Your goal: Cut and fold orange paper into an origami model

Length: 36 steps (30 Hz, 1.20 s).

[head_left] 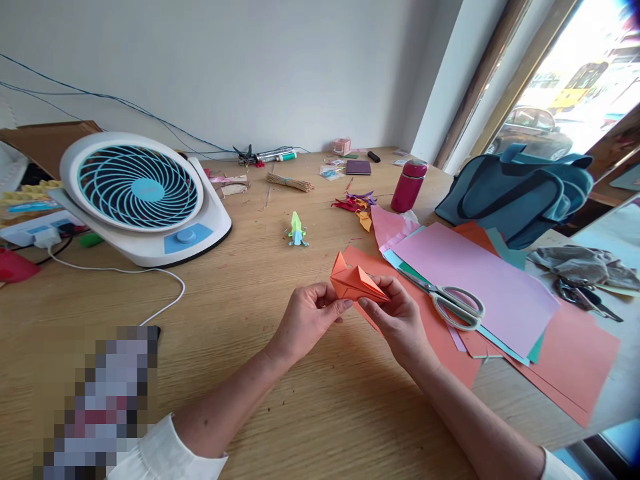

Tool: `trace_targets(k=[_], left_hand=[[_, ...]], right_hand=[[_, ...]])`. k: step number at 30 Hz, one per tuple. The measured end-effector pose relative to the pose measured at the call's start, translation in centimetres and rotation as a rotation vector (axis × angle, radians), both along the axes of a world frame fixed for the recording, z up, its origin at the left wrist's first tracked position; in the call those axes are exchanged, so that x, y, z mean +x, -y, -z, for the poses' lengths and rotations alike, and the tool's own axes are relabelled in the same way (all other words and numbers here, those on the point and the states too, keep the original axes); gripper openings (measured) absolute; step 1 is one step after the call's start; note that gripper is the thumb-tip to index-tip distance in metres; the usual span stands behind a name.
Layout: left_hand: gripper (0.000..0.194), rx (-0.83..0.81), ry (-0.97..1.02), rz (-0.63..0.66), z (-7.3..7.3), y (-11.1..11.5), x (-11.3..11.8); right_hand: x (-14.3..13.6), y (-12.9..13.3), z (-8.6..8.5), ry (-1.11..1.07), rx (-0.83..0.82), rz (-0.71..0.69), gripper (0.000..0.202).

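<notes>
Between my two hands, above the table, is a folded piece of orange paper point(356, 283) with pointed flaps standing up. My left hand point(316, 312) pinches its left end between thumb and fingers. At the right end, my right hand point(396, 312) grips the narrower part, thumb in front and fingers behind. Beyond the hands stands a small green and blue paper figure point(296, 230). Scissors point(453, 301) with white handles lie on coloured paper sheets point(475, 273) to the right of my right hand, blades pointing back and left.
A white fan point(145, 193) stands at the left, its cable point(120, 270) running towards a blurred-out device point(103, 400). A dark red flask point(410, 187) and a blue bag point(515, 193) stand back right. Paper scraps point(356, 203) and a bundle of sticks point(290, 183) lie farther back.
</notes>
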<state>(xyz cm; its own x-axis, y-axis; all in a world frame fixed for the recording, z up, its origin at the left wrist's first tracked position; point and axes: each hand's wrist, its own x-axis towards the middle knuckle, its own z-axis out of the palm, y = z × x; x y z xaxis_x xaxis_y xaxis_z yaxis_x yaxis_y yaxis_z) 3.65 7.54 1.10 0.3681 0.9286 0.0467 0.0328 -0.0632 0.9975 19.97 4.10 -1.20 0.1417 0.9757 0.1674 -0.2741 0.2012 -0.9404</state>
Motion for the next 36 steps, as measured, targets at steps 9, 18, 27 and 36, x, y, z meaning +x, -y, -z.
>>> trace_targets(k=[9, 18, 27, 36], left_hand=[[0.034, -0.033, -0.083, 0.061, -0.4, -0.5, -0.7], [0.033, -0.097, 0.02, 0.033, -0.4, -0.2, -0.2], [0.034, -0.155, 0.061, -0.023, -0.5, -0.2, -0.2], [0.027, -0.095, -0.013, 0.067, -0.3, -0.2, -0.3]], right_hand=[[0.1, 0.2, 0.2, 0.042, 0.012, -0.033, 0.022], [-0.1, -0.1, -0.1, 0.041, 0.024, -0.039, 0.026], [0.0, 0.0, -0.9, 0.137, -0.039, -0.044, 0.03], [0.0, 0.1, -0.4, 0.135, -0.087, -0.058, 0.033]])
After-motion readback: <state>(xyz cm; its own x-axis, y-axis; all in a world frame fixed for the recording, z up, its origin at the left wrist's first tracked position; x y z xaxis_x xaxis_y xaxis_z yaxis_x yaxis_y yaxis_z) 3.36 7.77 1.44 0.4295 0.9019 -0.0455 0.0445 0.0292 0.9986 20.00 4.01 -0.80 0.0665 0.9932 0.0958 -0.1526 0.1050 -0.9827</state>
